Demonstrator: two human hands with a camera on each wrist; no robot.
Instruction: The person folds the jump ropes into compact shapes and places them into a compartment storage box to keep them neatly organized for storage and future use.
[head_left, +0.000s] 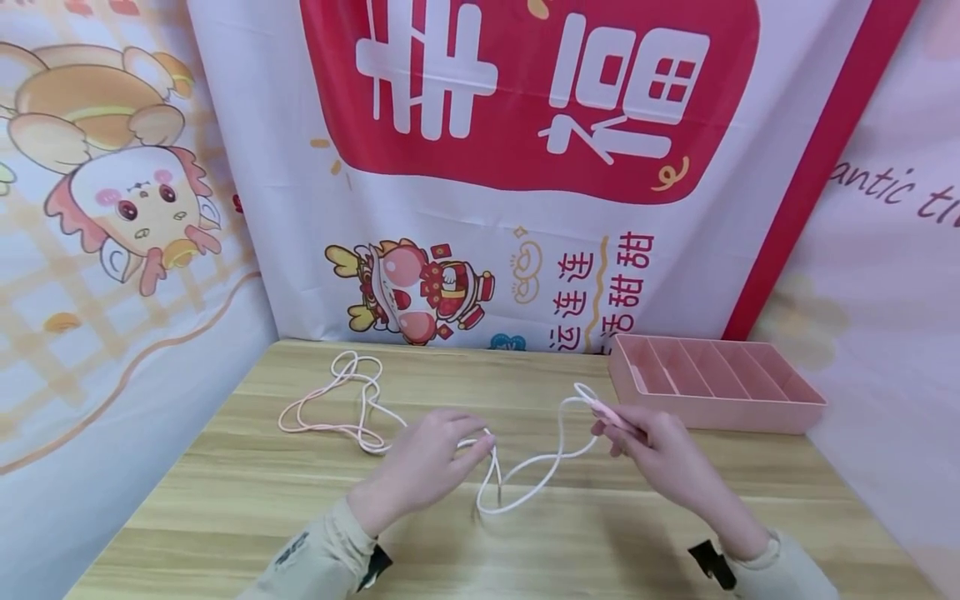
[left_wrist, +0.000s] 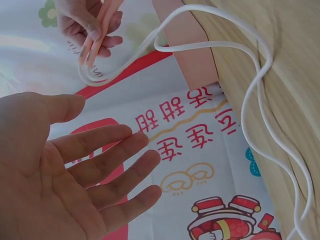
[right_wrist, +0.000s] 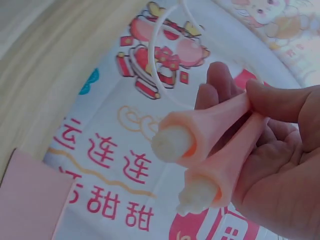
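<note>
A skipping rope with pink handles (right_wrist: 212, 127) and a white and pink cord lies partly on the wooden table. My right hand (head_left: 656, 450) grips both handles side by side above the table; their flared, white-plugged ends show in the right wrist view. From the handles the white cord (head_left: 558, 456) hangs in a loop and runs leftward. My left hand (head_left: 427, 458) is over the cord's middle with fingers apart; its palm (left_wrist: 55, 175) looks bare in the left wrist view. Further left, the rest of the cord (head_left: 322, 427) lies in loose loops, white turning to pink.
Behind my right hand stands a pink box (head_left: 720, 412) with several narrow compartments, at the table's back right. Printed cloths (head_left: 480, 200) hang at the back and both sides. The wooden table (head_left: 540, 558) spreads below both hands.
</note>
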